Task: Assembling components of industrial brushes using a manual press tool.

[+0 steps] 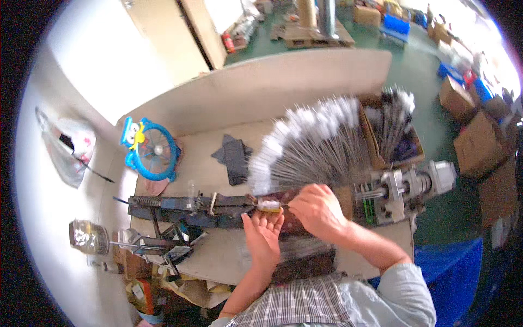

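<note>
My left hand [262, 235] lies palm up at the near edge of a dark metal jig [185, 207], its fingertips under a small yellowish piece [269, 205]. My right hand [317, 210] is curled with its fingers pinching at that same piece, just right of the left hand. A wide fan of thin grey rods with white tips [310, 147] spreads away from both hands over the workbench [218, 256]. More rods lie under my wrists at the bench's near edge.
A grey metal machine unit [408, 188] sits right of my hands. A cardboard box [372, 139] with more white-tipped rods stands behind it. A blue toy-like fan [151, 150], dark cloth [234, 155], a jar [87, 237] and small metal tools [163, 245] lie to the left.
</note>
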The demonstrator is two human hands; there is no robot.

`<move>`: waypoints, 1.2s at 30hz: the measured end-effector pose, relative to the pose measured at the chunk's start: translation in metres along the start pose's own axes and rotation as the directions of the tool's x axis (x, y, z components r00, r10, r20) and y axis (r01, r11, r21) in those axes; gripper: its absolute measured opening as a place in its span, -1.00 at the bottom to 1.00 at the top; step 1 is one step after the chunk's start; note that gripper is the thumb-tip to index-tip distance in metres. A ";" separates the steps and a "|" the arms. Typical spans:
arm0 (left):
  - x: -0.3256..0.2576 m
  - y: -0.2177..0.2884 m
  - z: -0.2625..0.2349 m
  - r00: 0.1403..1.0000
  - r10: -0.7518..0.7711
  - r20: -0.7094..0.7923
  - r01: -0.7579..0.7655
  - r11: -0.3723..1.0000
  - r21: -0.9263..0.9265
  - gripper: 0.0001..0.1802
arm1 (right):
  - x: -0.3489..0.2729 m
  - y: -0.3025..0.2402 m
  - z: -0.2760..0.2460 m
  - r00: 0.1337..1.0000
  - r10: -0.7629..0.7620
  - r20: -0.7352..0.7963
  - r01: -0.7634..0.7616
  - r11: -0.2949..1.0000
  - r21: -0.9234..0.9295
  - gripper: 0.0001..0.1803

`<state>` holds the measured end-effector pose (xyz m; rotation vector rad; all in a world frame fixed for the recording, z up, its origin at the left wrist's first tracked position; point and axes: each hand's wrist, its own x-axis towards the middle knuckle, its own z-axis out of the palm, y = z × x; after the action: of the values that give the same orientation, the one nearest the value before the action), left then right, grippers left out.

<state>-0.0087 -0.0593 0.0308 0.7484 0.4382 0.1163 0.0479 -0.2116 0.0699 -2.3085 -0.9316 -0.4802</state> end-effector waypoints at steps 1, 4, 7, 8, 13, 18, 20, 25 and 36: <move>0.000 -0.001 -0.007 0.998 -0.030 0.047 0.031 0.999 -0.013 -0.38 | -0.001 0.001 -0.005 0.998 -0.045 -0.048 0.047 0.998 0.033 -0.90; -0.006 -0.008 -0.008 0.998 -0.051 0.036 0.044 0.983 0.180 -0.44 | -0.006 0.001 -0.015 0.997 0.000 -0.078 0.009 0.993 0.115 -0.91; -0.017 0.005 -0.028 0.995 -0.092 0.032 0.080 0.959 0.273 -0.54 | -0.034 0.005 -0.013 0.993 0.084 0.079 -0.098 0.975 0.199 -0.91; -0.019 0.012 -0.039 0.993 -0.117 0.022 0.104 0.946 0.308 -0.57 | -0.044 0.009 -0.010 0.993 0.087 0.082 -0.102 0.975 0.199 -0.91; -0.017 0.048 -0.181 0.924 0.216 -0.317 -0.131 0.954 0.270 -0.71 | -0.086 0.012 0.012 0.934 0.128 0.334 -0.171 0.980 0.102 -0.91; -0.044 0.126 -0.283 0.648 0.315 -0.694 -0.330 0.937 0.118 -0.63 | -0.097 0.019 0.037 0.848 0.167 0.503 -0.186 0.982 -0.013 -0.90; -0.047 0.149 -0.319 0.645 0.472 -0.602 -0.379 0.881 0.284 -0.60 | -0.088 0.020 0.031 0.776 0.162 0.609 -0.151 0.986 -0.070 -0.87; -0.047 0.173 -0.334 0.503 0.400 -0.767 -0.376 0.899 0.223 -0.49 | -0.081 0.022 0.012 0.755 0.196 0.626 -0.180 0.980 -0.088 -0.84; -0.018 0.028 -0.195 0.943 0.056 -0.329 -0.065 0.998 -0.017 -0.75 | -0.087 0.036 0.004 0.689 0.302 0.659 -0.323 0.942 -0.094 -0.79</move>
<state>-0.1067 0.0798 -0.0698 0.7175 0.7303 0.3074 0.0140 -0.2738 0.0074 -2.5758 -0.7953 0.5584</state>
